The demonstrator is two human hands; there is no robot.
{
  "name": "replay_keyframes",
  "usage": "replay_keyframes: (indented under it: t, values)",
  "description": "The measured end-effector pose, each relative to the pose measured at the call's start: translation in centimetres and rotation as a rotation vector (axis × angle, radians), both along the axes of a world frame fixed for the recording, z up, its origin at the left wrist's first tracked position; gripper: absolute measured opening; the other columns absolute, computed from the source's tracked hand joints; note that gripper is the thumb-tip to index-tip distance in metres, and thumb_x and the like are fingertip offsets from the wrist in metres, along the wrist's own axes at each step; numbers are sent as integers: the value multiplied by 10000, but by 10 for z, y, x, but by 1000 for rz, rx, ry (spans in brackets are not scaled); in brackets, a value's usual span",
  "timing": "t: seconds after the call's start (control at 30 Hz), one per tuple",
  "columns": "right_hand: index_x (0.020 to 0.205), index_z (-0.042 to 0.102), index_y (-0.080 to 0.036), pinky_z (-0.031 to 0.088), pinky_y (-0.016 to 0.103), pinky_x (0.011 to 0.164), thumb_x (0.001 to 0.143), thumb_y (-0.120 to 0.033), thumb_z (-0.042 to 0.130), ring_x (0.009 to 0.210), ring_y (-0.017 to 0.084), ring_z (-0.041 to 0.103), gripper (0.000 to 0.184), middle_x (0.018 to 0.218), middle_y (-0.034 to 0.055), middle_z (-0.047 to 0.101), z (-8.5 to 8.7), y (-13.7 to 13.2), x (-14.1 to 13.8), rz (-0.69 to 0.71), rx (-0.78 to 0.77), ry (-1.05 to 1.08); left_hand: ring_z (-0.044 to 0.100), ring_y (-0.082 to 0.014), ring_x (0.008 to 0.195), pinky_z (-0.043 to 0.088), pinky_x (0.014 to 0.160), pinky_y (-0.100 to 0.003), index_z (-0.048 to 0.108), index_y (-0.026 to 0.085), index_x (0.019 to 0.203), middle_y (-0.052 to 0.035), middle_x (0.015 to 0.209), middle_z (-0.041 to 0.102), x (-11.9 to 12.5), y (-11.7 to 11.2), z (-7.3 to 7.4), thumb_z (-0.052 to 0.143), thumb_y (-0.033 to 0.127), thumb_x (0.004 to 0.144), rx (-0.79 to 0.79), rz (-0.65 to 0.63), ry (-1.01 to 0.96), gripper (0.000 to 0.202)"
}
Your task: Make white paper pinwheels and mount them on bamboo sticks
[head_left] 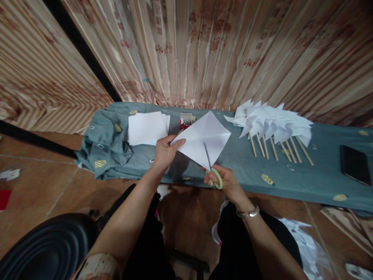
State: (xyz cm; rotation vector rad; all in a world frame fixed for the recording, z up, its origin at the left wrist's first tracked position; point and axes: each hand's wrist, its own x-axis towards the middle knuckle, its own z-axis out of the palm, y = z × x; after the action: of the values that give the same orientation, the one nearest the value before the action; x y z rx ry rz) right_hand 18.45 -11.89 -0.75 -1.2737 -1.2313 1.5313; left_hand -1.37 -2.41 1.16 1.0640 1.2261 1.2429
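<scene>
A square sheet of white paper [201,136] with crease lines is held cornerwise above the cloth-covered bench. My left hand [167,151] pinches its left corner, thumb on top. In my right hand [224,181] is a pair of scissors [216,178] with pale green handles, fingers in the loops. One blade lies over the paper, pointing from the near corner toward the middle; the other blade is hidden beneath. Left of my left hand lies a stack of white paper sheets [147,128]. Behind the held sheet stands a small red and white box [185,121] of small metal pieces.
Several paper pinwheels [271,122] on wooden sticks lie overlapping on the bench [241,171], right of my hands. A black phone [355,164] rests at the right end. Behind hangs a pleated curtain [198,50]. A black round stool [49,247] is at lower left.
</scene>
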Motion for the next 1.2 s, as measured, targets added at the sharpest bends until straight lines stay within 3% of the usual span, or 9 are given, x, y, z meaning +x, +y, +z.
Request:
replay_keyframes:
  t: [0.43, 1.2]
  values:
    - [736, 668, -178, 417, 229, 514, 628, -719, 741, 541, 99, 505, 557, 613, 9, 610, -2, 1, -1, -24, -28, -6, 462, -91, 521, 358, 500, -214, 717, 122, 698, 35, 565, 579, 0, 1, -2, 792, 356, 567, 8, -7, 5, 278]
    - [763, 682, -181, 412, 236, 492, 628, -695, 751, 502, 97, 491, 536, 559, -9, 592, 0, 1, -2, -55, -33, -12, 456, -94, 528, 355, 509, -219, 718, 125, 701, 38, 566, 567, 1, -2, -2, 790, 368, 572, 13, -4, 10, 285]
